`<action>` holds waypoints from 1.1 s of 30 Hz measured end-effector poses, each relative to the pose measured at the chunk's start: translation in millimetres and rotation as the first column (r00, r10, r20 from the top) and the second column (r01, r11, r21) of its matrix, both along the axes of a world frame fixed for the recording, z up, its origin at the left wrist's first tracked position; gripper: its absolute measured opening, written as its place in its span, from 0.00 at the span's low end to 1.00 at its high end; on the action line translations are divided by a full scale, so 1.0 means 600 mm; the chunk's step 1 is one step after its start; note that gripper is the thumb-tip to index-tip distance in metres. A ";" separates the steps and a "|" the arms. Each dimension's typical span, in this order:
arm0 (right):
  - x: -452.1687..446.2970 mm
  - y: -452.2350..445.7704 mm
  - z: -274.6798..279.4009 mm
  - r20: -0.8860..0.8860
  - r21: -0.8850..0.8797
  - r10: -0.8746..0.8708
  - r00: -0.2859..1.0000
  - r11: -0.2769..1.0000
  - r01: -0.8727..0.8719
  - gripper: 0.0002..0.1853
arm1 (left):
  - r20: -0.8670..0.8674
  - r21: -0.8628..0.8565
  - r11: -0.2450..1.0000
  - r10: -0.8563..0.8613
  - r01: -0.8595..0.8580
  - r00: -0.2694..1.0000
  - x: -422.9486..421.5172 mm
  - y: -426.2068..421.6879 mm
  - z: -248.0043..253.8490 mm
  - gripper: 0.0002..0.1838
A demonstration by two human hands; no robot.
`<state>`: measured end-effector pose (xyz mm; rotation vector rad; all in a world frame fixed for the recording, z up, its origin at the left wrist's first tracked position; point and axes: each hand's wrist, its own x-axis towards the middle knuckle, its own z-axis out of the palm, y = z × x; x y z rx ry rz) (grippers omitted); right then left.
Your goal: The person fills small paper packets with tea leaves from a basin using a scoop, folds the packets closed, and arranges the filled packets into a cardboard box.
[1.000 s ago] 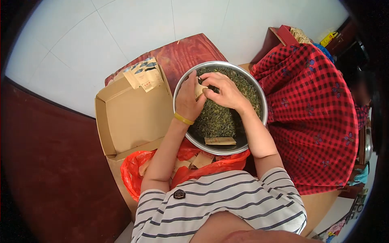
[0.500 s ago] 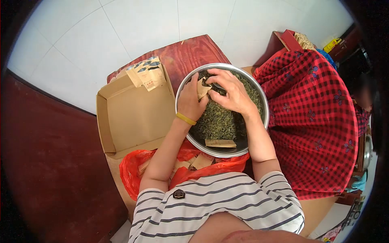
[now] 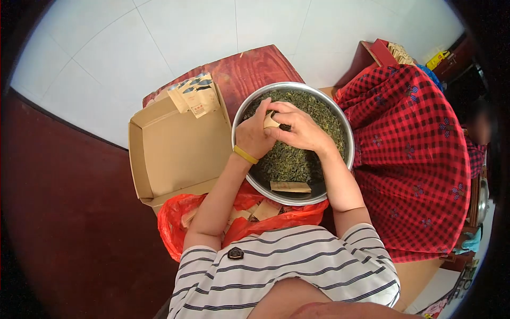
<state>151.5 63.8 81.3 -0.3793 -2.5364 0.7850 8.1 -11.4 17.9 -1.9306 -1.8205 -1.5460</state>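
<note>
Over a round metal basin (image 3: 348, 143) of dried green leaves (image 3: 289, 159), both hands meet at a small brown paper bag (image 3: 271, 122). My left hand (image 3: 254, 134) is closed round the bag and hides most of it. My right hand (image 3: 303, 129) has its fingers curled at the bag's mouth, with dark leaves showing between thumb and fingers. A flat stack of paper bags (image 3: 290, 186) lies inside the basin by its near rim.
To the left stands an open cardboard box (image 3: 180, 154) with several printed paper packets (image 3: 195, 97) at its far corner. A red plastic bag (image 3: 172, 228) holding more packets lies near my body. Red checked cloth (image 3: 409, 165) covers something at the right.
My right hand has closed its fingers and come in against the paper bag's mouth. The bag is now more hidden between both hands. My left hand stays round it.
</note>
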 end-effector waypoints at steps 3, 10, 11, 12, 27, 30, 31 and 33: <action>0.000 -0.003 0.004 -0.030 0.032 -0.069 0.997 0.997 0.070 0.12 | 0.078 -0.151 0.989 0.002 0.010 0.997 -0.001 -0.002 0.001 0.35; 0.005 0.008 0.004 -0.102 0.024 -0.208 0.973 0.977 0.211 0.10 | 0.024 -0.032 0.999 -0.003 0.003 1.000 -0.006 0.004 0.000 0.34; 0.006 0.009 0.006 -0.144 0.027 -0.181 0.973 0.982 0.186 0.10 | 0.022 -0.007 0.999 -0.035 0.035 0.999 -0.007 0.005 -0.003 0.33; 0.004 0.011 0.009 -0.167 -0.008 -0.167 0.972 0.986 0.168 0.10 | 0.018 0.017 0.998 -0.065 0.064 0.998 -0.007 0.005 -0.005 0.31; 0.003 0.005 0.000 -0.019 -0.076 -0.033 0.999 0.997 0.031 0.10 | 0.224 0.017 0.981 -0.191 0.192 0.956 -0.001 0.002 -0.009 0.15; 0.005 0.008 0.010 -0.080 -0.133 -0.065 0.995 0.990 0.054 0.11 | 0.291 0.041 0.987 -0.161 0.156 0.943 -0.002 -0.004 -0.001 0.17; 0.006 0.011 0.013 -0.115 -0.165 -0.061 0.992 0.985 0.041 0.12 | 0.293 0.042 0.988 -0.156 0.150 0.943 -0.002 -0.003 -0.002 0.17; 0.008 0.009 0.019 -0.074 -0.191 -0.037 0.997 0.981 0.022 0.11 | 0.314 0.023 0.987 -0.158 0.159 0.936 -0.003 -0.002 -0.001 0.17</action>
